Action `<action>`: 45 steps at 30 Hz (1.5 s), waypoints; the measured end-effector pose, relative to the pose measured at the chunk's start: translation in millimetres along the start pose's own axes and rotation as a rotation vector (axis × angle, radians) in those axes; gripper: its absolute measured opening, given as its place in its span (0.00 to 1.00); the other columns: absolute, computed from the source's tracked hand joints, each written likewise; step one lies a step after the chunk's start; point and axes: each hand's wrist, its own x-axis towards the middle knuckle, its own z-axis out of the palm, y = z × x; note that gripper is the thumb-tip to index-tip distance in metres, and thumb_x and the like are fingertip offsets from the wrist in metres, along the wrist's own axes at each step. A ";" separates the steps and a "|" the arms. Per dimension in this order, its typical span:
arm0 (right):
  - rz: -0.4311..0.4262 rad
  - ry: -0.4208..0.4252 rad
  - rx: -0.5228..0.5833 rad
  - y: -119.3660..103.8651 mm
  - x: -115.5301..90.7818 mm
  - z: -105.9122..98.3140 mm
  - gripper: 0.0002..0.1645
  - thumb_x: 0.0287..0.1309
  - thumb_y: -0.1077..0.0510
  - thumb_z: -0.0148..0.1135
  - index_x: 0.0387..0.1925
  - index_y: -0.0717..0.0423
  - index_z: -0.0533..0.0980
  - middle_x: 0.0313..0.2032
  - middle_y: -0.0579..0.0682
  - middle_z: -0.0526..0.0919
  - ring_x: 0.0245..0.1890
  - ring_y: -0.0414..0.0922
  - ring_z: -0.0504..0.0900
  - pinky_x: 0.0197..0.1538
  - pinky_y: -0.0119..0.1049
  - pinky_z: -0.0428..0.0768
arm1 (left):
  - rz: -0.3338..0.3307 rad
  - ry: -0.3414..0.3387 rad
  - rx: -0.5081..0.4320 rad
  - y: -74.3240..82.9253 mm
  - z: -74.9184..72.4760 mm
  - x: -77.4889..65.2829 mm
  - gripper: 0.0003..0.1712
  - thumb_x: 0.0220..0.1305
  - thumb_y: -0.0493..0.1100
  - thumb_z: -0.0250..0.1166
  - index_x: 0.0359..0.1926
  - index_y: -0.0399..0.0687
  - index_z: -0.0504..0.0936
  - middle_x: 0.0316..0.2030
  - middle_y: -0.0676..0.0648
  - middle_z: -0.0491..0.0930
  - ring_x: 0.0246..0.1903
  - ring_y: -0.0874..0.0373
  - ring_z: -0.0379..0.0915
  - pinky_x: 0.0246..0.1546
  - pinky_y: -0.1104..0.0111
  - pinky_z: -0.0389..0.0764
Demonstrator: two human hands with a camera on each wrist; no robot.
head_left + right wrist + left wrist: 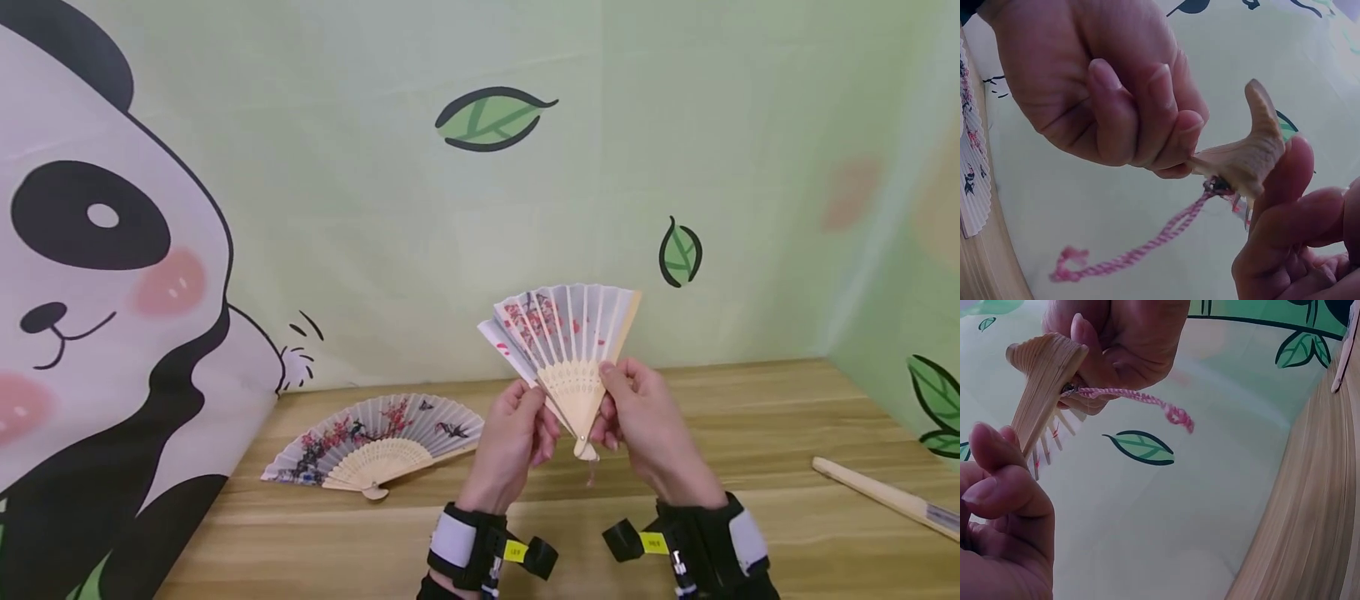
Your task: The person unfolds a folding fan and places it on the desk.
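Observation:
Both hands hold a partly spread folding fan (577,333) with pale wooden ribs and a light leaf printed with red blossoms. My left hand (513,433) pinches its left edge, where some folds still lie together. On the right edge, the thumb and fingers of my right hand (648,425) grip the outer rib. The fan's pivot end points down between the hands. From it hangs a pink cord tassel (1141,253), seen in both wrist views. A second folding fan (405,442), spread wide with blossoms and birds, lies on the table left of my left hand.
On the right of the wooden table (765,433) lies a folded fan (877,493). Behind the table hangs a green backdrop (360,183) with printed leaves and a large panda at left. Wrist cameras are strapped on both arms.

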 end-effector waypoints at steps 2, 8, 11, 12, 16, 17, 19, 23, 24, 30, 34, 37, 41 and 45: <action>-0.002 0.002 -0.004 -0.8 0.1 -0.3 0.17 0.77 0.51 0.41 0.37 0.63 0.61 0.20 0.48 0.66 0.13 0.42 0.73 0.16 0.30 0.68 | 0.002 0.007 -0.002 0.4 0.1 0.1 0.09 0.75 0.40 0.48 0.37 0.41 0.70 0.17 0.51 0.73 0.09 0.65 0.64 0.08 0.75 0.59; -0.001 0.011 -0.006 -2.2 0.8 -1.5 0.17 0.77 0.51 0.40 0.39 0.63 0.61 0.21 0.48 0.66 0.14 0.42 0.74 0.17 0.31 0.71 | 0.012 0.013 -0.006 1.1 1.1 1.6 0.09 0.75 0.40 0.48 0.38 0.41 0.70 0.17 0.51 0.73 0.10 0.65 0.64 0.08 0.75 0.59; -0.003 0.017 -0.003 -3.7 0.4 -2.0 0.17 0.77 0.51 0.40 0.40 0.63 0.61 0.21 0.48 0.67 0.15 0.42 0.75 0.18 0.32 0.73 | 0.020 0.024 -0.003 1.9 1.3 2.4 0.09 0.75 0.40 0.48 0.38 0.40 0.70 0.17 0.50 0.73 0.10 0.65 0.64 0.09 0.75 0.59; -0.005 0.018 -0.001 -4.1 0.1 -2.1 0.17 0.77 0.51 0.40 0.40 0.63 0.61 0.21 0.49 0.67 0.15 0.43 0.75 0.18 0.32 0.74 | 0.020 0.026 -0.002 2.1 1.3 2.4 0.09 0.75 0.40 0.48 0.38 0.39 0.70 0.17 0.50 0.73 0.10 0.65 0.64 0.09 0.75 0.59; 0.003 0.016 0.013 -3.9 -1.1 -2.2 0.17 0.77 0.51 0.40 0.41 0.63 0.61 0.22 0.49 0.67 0.16 0.43 0.75 0.20 0.32 0.75 | 0.016 0.035 -0.001 2.6 0.9 1.0 0.08 0.75 0.39 0.48 0.39 0.39 0.70 0.17 0.50 0.73 0.10 0.65 0.63 0.10 0.76 0.59; 0.006 0.016 0.017 -3.5 -1.3 -2.0 0.17 0.77 0.51 0.40 0.42 0.63 0.61 0.23 0.49 0.67 0.16 0.43 0.75 0.20 0.31 0.75 | 0.017 0.035 -0.002 2.2 0.7 0.8 0.08 0.75 0.39 0.48 0.38 0.39 0.70 0.17 0.50 0.73 0.10 0.65 0.63 0.10 0.76 0.59; 0.013 0.019 0.023 -3.0 -1.2 -1.7 0.16 0.77 0.51 0.40 0.42 0.63 0.61 0.23 0.49 0.67 0.17 0.43 0.75 0.20 0.32 0.75 | 0.020 0.037 -0.006 2.4 0.8 0.3 0.08 0.75 0.39 0.48 0.38 0.40 0.70 0.17 0.50 0.73 0.10 0.65 0.63 0.10 0.76 0.59; 0.015 0.029 0.026 -2.9 -1.6 -1.4 0.17 0.77 0.51 0.39 0.43 0.63 0.61 0.24 0.49 0.67 0.17 0.43 0.75 0.21 0.32 0.76 | 0.028 0.035 -0.011 2.2 1.0 0.1 0.08 0.75 0.39 0.48 0.39 0.39 0.70 0.17 0.51 0.73 0.10 0.65 0.63 0.10 0.76 0.59; 0.013 0.030 0.026 -2.9 -1.8 -1.3 0.17 0.77 0.51 0.39 0.43 0.63 0.61 0.24 0.49 0.67 0.17 0.43 0.75 0.21 0.32 0.76 | 0.030 0.035 -0.010 2.1 0.9 0.2 0.08 0.75 0.39 0.48 0.40 0.39 0.70 0.17 0.51 0.73 0.10 0.65 0.63 0.10 0.76 0.59; 0.005 0.036 0.046 -3.9 -2.8 -0.4 0.16 0.77 0.51 0.39 0.44 0.63 0.61 0.25 0.49 0.66 0.18 0.43 0.76 0.23 0.33 0.77 | 0.040 0.049 -0.014 2.4 -0.1 1.4 0.08 0.75 0.39 0.47 0.38 0.40 0.70 0.17 0.51 0.73 0.10 0.65 0.63 0.10 0.76 0.60; 0.000 0.040 0.064 -4.2 -2.8 1.8 0.17 0.77 0.51 0.39 0.45 0.63 0.61 0.26 0.49 0.66 0.19 0.43 0.76 0.24 0.33 0.78 | 0.044 0.059 -0.025 3.3 -0.6 1.6 0.08 0.74 0.39 0.47 0.38 0.41 0.70 0.18 0.51 0.73 0.11 0.65 0.62 0.10 0.76 0.60; 0.002 0.048 0.076 -4.5 -3.2 2.6 0.17 0.77 0.50 0.39 0.45 0.63 0.61 0.26 0.49 0.66 0.19 0.42 0.76 0.24 0.32 0.78 | 0.042 0.060 -0.028 3.5 -0.7 0.9 0.08 0.75 0.40 0.47 0.39 0.41 0.70 0.18 0.51 0.73 0.11 0.65 0.62 0.11 0.76 0.60; -0.001 0.062 0.086 -4.8 -3.6 4.4 0.17 0.77 0.50 0.39 0.45 0.63 0.62 0.26 0.49 0.66 0.19 0.41 0.75 0.25 0.31 0.78 | 0.044 0.062 -0.032 3.2 -0.6 -0.1 0.08 0.75 0.40 0.47 0.40 0.41 0.71 0.18 0.52 0.73 0.11 0.65 0.62 0.11 0.76 0.60; -0.012 0.081 0.096 -3.8 -3.1 6.5 0.16 0.77 0.51 0.40 0.44 0.63 0.62 0.25 0.49 0.66 0.19 0.41 0.74 0.24 0.31 0.77 | 0.054 0.064 -0.040 2.8 -0.7 -0.7 0.09 0.75 0.40 0.47 0.42 0.41 0.71 0.18 0.52 0.73 0.11 0.65 0.61 0.11 0.76 0.59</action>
